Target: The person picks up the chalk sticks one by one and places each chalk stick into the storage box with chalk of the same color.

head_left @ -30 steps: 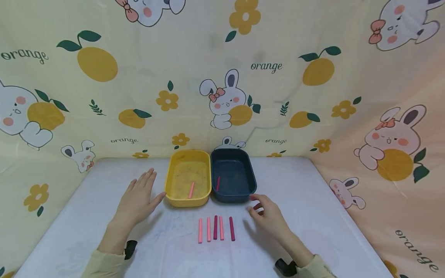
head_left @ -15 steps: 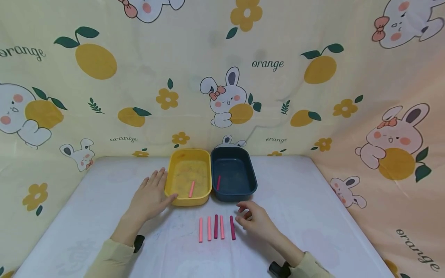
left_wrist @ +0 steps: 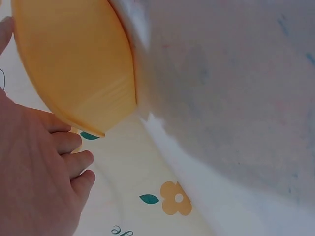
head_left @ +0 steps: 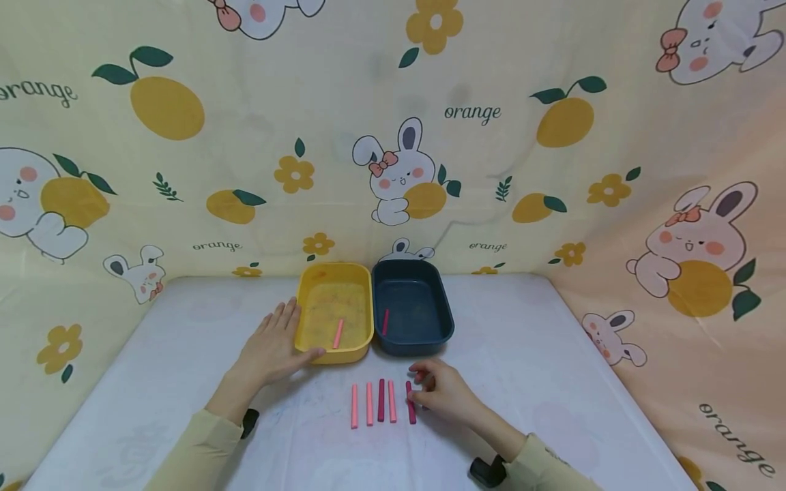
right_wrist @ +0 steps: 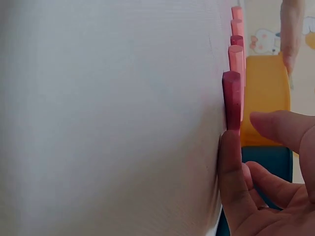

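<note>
My left hand (head_left: 270, 351) rests with extended fingers along the left side of the yellow bin (head_left: 344, 356), its thumb over the front rim. My right hand (head_left: 445, 395) is at the rightmost dark red crayon (head_left: 412, 414) of a row on the table. In the right wrist view, the index fingertip is at the near side of that dark red crayon (right_wrist: 232, 96), while the thumb stays a little apart from it. Left of it lie pink crayons (head_left: 392, 402) and another dark red crayon (head_left: 381, 401). One pink crayon (head_left: 338, 334) lies inside the yellow bin.
Against the yellow bin's right side stands a dark blue bin (head_left: 414, 350), with one dark red crayon (head_left: 385, 322) inside. A white cover lies over the table (head_left: 534, 354). Behind the bins rises a patterned cloth (head_left: 344, 88) with rabbits and oranges.
My left hand has moved right, from beside the yellow bin onto its side and front rim. The right hand has come left and down to the rightmost crayon.
</note>
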The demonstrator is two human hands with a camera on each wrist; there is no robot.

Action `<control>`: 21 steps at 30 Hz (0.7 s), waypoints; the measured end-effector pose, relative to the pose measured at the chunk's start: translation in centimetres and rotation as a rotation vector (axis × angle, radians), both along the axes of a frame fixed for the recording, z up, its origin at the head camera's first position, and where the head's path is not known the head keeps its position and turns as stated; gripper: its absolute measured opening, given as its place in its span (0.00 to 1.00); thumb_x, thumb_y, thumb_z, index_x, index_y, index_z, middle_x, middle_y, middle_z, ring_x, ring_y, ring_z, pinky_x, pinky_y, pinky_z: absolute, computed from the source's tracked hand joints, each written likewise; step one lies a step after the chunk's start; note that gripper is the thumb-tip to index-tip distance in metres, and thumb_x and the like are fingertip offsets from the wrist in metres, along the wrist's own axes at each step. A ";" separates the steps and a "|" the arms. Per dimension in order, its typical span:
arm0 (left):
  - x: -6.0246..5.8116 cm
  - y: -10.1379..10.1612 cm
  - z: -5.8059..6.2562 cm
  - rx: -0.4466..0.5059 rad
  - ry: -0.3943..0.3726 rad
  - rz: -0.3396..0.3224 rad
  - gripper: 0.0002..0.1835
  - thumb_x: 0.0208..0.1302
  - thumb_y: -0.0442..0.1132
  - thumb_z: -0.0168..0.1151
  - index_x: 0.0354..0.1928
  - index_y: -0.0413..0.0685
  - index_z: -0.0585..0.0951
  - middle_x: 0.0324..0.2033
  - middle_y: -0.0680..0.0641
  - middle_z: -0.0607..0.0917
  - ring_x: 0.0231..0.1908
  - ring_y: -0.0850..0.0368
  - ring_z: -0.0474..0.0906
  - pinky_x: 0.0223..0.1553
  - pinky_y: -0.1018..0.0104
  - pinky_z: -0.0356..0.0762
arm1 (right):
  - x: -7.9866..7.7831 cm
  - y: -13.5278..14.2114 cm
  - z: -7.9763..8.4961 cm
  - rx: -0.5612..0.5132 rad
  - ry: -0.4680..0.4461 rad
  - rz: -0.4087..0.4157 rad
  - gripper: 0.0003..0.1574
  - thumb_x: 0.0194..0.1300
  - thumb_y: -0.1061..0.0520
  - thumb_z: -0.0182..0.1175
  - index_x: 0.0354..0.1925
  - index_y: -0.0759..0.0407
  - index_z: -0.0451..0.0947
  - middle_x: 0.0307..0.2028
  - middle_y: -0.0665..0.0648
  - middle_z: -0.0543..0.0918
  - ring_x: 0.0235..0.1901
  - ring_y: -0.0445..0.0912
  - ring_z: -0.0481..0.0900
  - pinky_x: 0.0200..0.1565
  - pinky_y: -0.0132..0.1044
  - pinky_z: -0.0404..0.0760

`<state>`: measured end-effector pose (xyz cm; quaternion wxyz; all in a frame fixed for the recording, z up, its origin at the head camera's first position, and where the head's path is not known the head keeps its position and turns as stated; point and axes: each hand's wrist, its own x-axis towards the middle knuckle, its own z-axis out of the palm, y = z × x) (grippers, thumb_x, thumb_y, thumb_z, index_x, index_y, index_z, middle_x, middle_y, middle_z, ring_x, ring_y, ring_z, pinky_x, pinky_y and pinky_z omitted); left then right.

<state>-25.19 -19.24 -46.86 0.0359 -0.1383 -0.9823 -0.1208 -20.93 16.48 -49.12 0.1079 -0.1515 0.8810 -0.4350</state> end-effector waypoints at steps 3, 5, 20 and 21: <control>-0.3 0.2 -0.1 0.018 -0.025 0.003 0.60 0.68 0.73 0.56 0.79 0.27 0.52 0.80 0.30 0.49 0.79 0.30 0.47 0.78 0.37 0.49 | -0.2 -0.1 0.1 0.036 -0.016 0.003 0.28 0.61 0.59 0.76 0.57 0.66 0.80 0.40 0.56 0.80 0.30 0.45 0.78 0.30 0.30 0.83; -0.4 0.2 -0.1 0.028 -0.038 0.004 0.61 0.67 0.73 0.56 0.79 0.26 0.52 0.80 0.30 0.48 0.79 0.30 0.47 0.78 0.37 0.49 | -0.4 -0.2 0.1 0.055 -0.023 0.004 0.28 0.60 0.58 0.77 0.56 0.65 0.81 0.39 0.55 0.79 0.30 0.45 0.77 0.29 0.30 0.81; -0.5 -0.2 -0.6 0.043 -0.041 -0.009 0.64 0.66 0.78 0.51 0.79 0.26 0.51 0.81 0.30 0.49 0.79 0.31 0.47 0.78 0.38 0.49 | -0.9 -0.4 -0.1 0.114 0.015 0.069 0.22 0.59 0.56 0.78 0.49 0.64 0.85 0.33 0.52 0.78 0.32 0.44 0.76 0.30 0.29 0.78; -0.5 -0.2 -0.6 0.042 -0.043 -0.009 0.64 0.65 0.78 0.51 0.79 0.26 0.50 0.81 0.30 0.48 0.79 0.31 0.47 0.78 0.38 0.49 | -0.9 -0.4 -0.1 0.113 0.012 0.071 0.22 0.59 0.55 0.78 0.49 0.63 0.86 0.33 0.52 0.78 0.32 0.44 0.75 0.30 0.29 0.78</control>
